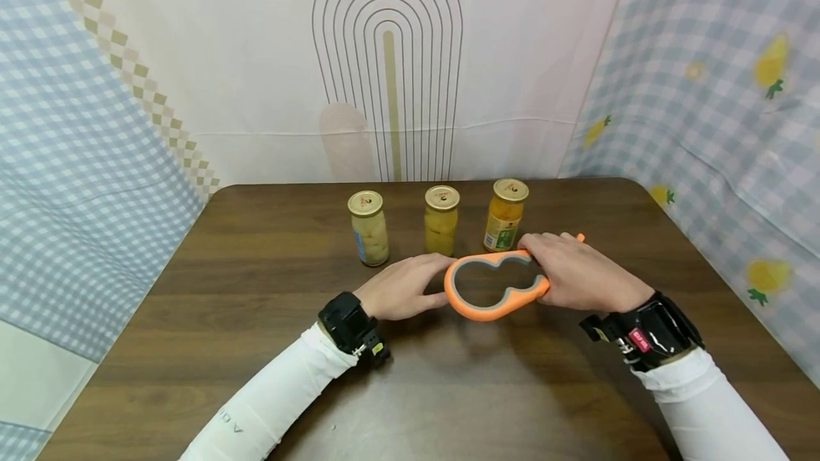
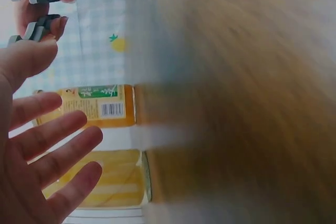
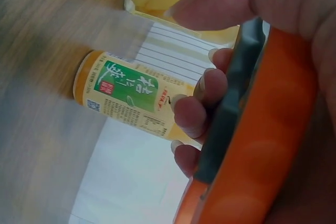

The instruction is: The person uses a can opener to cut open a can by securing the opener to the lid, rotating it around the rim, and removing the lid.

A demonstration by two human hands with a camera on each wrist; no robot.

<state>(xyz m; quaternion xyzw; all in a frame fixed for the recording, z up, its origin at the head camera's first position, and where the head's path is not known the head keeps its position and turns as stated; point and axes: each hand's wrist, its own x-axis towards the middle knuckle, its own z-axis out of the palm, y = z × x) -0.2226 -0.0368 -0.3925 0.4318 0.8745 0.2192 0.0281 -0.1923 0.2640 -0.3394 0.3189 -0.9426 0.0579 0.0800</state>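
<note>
My right hand (image 1: 579, 272) grips an orange jar opener (image 1: 487, 313) with a grey toothed lining, its fingers curled round the handles. In the right wrist view the opener (image 3: 257, 145) fills the palm. My left hand (image 1: 405, 289) is at the opener's left end, and the left wrist view shows its fingers (image 2: 63, 135) spread with nothing held; whether it touches the opener I cannot tell. Just behind the hands stand a jar of orange fruit (image 1: 503, 215) with a green and cream label, and a jar of pale yellow fruit (image 1: 440, 223). Both have their gold lids on.
Another lidded jar of pale fruit (image 1: 369, 230) stands upright to the left, near the left hand. The brown wooden table (image 1: 256, 269) ends at a white cloth (image 1: 256, 77) behind. Blue checked cloth (image 1: 705, 126) hangs on the right and left.
</note>
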